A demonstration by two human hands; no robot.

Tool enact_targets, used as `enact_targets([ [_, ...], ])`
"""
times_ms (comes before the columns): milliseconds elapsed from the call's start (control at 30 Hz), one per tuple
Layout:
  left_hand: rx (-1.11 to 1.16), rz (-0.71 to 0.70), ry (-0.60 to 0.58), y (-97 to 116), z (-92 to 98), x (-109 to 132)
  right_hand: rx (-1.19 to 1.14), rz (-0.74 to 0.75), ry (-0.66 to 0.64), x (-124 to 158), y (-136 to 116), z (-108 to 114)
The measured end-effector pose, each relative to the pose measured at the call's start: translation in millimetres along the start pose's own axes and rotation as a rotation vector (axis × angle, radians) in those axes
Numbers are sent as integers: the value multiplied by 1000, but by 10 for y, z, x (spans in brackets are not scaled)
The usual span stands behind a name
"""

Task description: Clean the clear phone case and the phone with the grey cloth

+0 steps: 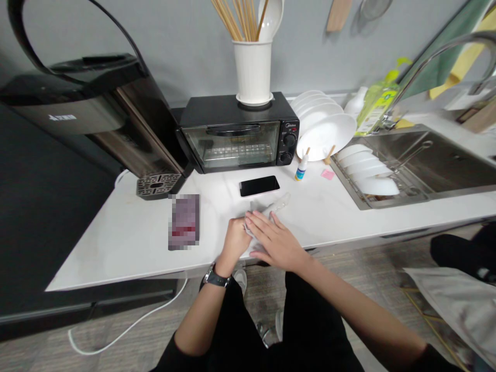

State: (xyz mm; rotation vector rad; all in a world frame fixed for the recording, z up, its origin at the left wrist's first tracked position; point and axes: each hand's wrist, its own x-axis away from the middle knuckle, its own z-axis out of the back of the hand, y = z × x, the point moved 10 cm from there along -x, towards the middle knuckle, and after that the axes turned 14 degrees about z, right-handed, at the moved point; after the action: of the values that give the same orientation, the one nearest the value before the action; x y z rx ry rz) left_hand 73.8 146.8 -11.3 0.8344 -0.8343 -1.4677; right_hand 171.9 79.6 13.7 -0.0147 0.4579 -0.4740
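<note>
A thin clear plastic bag or wrapper (273,207) lies on the white counter (127,243) near its front edge. My left hand (234,238), with a black watch at the wrist, is curled shut and pinches the near end of the wrapper. My right hand (273,240) lies flat on the wrapper with fingers stretched out, pressing it onto the counter. A black phone (259,185) lies face up just behind the hands.
A black toaster oven (238,135) carries a white holder of chopsticks (253,70). A dark water dispenser (116,111) stands left. White plates (325,126), a small glue bottle (301,169), a pink note (327,174), a sink (437,160) with bowls (368,170). A blurred card (184,221) lies left.
</note>
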Motion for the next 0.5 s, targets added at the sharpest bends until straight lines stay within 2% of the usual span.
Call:
enact_targets([
  [100,24,10,-15,28,-48,1,66,-161,46,235,486,249],
  [167,56,9,-42,55,-91,5,94,-264,96,340,692,350],
  [233,54,-2,-40,65,-94,8,76,-276,128,297,629,314],
  [400,-17,-21,18,7,3,12,-59,-28,40,-68,-80,-32],
  [433,-21,-22,18,3,9,14,-60,-4,19,-72,-104,-42],
  [500,-21,-22,16,20,4,19,-20,-43,14,20,82,44],
])
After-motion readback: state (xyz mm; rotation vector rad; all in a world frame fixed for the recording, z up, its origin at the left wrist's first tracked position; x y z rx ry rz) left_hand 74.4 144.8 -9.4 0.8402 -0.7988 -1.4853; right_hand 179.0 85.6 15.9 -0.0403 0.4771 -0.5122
